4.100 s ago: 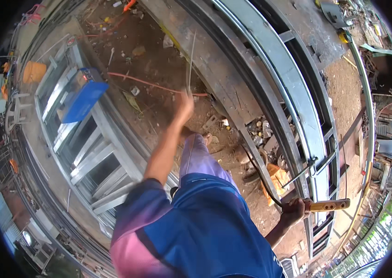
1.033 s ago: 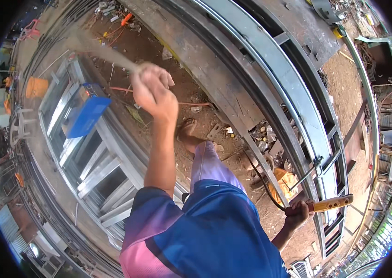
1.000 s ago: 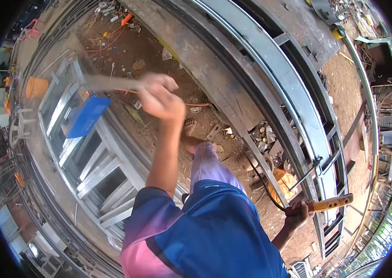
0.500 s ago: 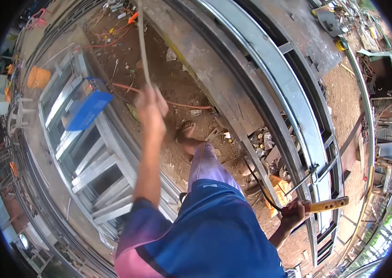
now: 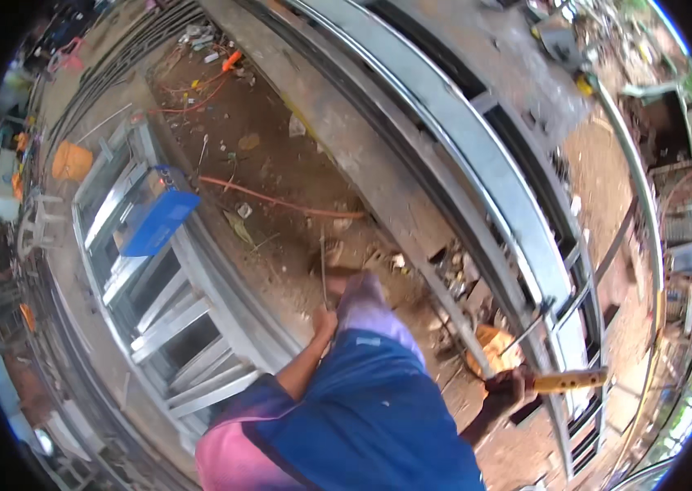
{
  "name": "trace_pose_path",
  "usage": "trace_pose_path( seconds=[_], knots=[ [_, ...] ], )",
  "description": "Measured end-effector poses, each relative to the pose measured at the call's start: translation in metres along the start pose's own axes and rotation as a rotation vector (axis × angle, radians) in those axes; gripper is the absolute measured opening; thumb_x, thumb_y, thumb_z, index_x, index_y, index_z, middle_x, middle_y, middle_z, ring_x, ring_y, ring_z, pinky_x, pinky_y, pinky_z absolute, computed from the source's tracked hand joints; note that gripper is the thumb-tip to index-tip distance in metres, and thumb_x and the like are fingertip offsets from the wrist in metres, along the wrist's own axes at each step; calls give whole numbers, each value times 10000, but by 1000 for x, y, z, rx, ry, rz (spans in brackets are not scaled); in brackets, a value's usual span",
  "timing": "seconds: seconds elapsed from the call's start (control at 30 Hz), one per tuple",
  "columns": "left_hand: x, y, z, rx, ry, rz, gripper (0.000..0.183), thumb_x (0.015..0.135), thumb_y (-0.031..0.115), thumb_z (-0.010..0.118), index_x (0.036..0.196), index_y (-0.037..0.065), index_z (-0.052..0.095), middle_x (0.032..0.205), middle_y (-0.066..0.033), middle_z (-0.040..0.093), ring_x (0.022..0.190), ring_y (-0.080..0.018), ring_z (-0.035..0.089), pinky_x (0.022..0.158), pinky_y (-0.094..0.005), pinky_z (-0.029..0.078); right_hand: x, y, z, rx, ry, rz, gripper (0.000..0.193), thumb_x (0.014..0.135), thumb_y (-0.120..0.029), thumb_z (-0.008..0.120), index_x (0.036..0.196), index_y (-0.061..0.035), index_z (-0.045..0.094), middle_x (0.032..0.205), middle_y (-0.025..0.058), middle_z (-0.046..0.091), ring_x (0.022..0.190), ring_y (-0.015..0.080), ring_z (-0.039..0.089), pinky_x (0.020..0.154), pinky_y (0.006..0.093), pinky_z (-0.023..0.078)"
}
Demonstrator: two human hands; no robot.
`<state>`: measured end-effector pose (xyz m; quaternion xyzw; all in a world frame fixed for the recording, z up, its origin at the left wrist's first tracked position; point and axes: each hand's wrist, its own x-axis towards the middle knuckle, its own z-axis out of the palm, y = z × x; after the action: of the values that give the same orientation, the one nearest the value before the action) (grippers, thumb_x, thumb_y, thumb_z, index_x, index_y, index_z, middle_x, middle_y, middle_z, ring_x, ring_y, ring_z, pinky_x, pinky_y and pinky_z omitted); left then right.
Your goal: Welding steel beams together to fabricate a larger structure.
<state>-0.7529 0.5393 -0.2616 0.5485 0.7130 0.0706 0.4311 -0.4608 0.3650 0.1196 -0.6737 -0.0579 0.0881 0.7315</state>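
Observation:
My left hand [image 5: 325, 321] is closed around a thin grey rod [image 5: 323, 266], low beside my left leg. The rod points away from me over the dirt. At the right, my right hand [image 5: 508, 388] grips one end of a yellow bar-shaped handle [image 5: 568, 381] with several round holes. The handle sticks out rightward across the metal frame [image 5: 489, 159]. What kind of tool it belongs to does not show. A dark clamp-like piece [image 5: 545, 309] sits on the frame just beyond my right hand.
Silver window frames [image 5: 170, 327] lie stacked at the left, with a blue board [image 5: 159, 222] on them. An orange hose [image 5: 297, 206] crosses the dirt ground. An orange bag [image 5: 495, 348] and scrap lie beside the long metal frame. An orange bucket [image 5: 72, 160] and white chair [image 5: 39, 222] stand far left.
My left hand has come down and toward me with the rod, from the middle of the view to beside my leg. My right hand still grips the yellow handle, barely shifted.

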Motion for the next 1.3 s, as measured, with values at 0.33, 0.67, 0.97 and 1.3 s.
trace_pose_path(
  seconds=[0.33,0.67,0.97,1.3],
  knots=[
    [-6,202,-186,-887,-354,426,334,983,392,498,927,64,528,674,-3,487,609,-122,490,571,-300,421,2,4,24,86,96,91,179,722,-23,589,818,-53,441,582,23,415,419,127,435,386,249,384],
    [-11,402,-242,-1178,-332,845,351,1004,321,478,1165,18,550,821,-64,609,763,-160,593,698,-346,496,4,7,37,130,-5,131,190,746,-41,609,815,-61,433,571,34,438,447,136,453,432,259,410],
    [14,381,-232,222,-17,896,284,976,241,520,1071,-6,625,899,-97,671,764,-165,626,672,-271,513,-8,5,36,178,143,147,160,735,-11,584,811,-40,446,556,43,451,423,143,433,430,268,417],
    [-9,259,-142,-901,-468,66,232,926,84,551,1156,50,543,841,-36,574,539,-85,505,409,-216,373,-5,22,7,225,141,194,161,734,4,587,810,-48,455,580,38,451,442,139,430,437,264,419]
  ],
)
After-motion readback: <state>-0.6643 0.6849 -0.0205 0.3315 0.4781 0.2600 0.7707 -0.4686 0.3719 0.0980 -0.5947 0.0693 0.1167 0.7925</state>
